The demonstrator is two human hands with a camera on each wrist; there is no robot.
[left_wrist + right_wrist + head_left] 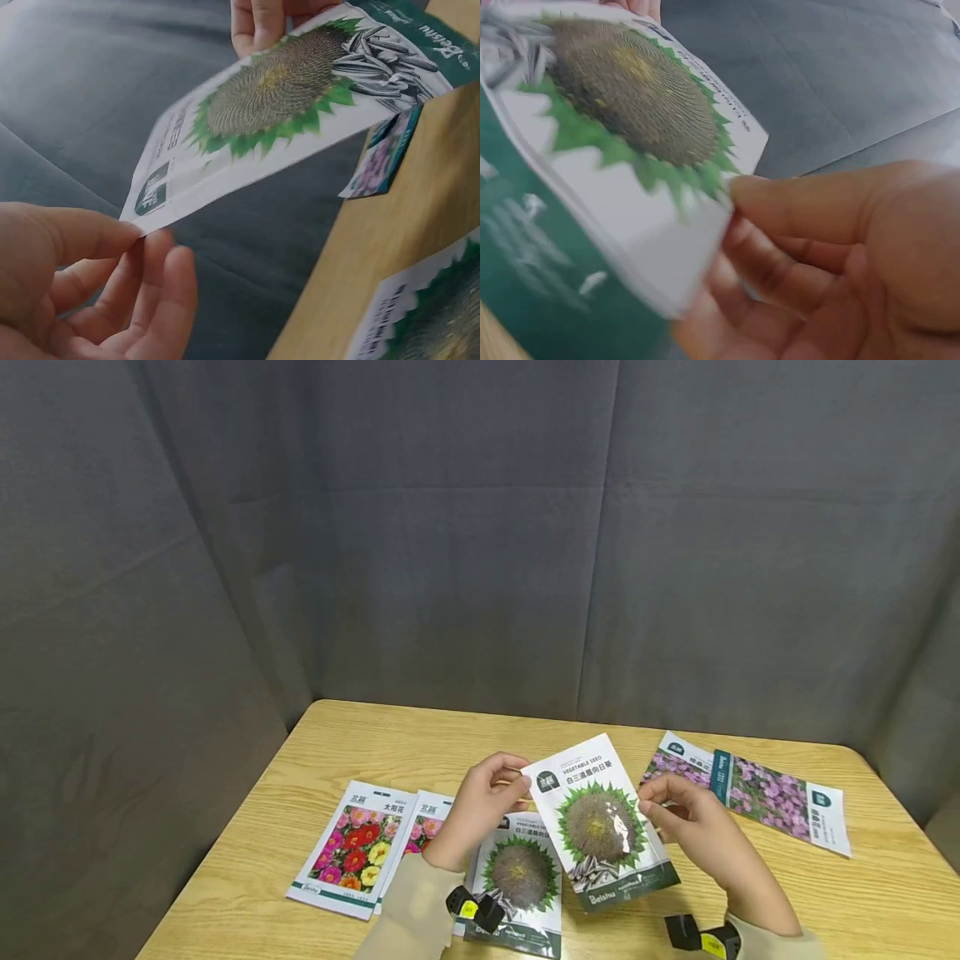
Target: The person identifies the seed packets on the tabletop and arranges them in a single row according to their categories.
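Between both hands a white seed packet (600, 827) with a sunflower head printed on it is held up, tilted, above the table. My left hand (487, 802) pinches its upper left corner between thumb and fingers, as the left wrist view shows at the packet corner (154, 199). On the opposite long edge, my right hand (690, 822) pinches the packet with thumb on the printed face and fingers behind. A second sunflower seed packet (521, 877) lies flat on the table below, partly covered by the left hand and wrist.
To the left, two packets with colourful flowers overlap: a front one (352, 852) and another (425, 827) partly beneath. At the right lie two purple-flower packets, one (787, 802) overlapping the other (678, 758). The wooden table (450, 735) meets a grey curtain (465, 593) behind.
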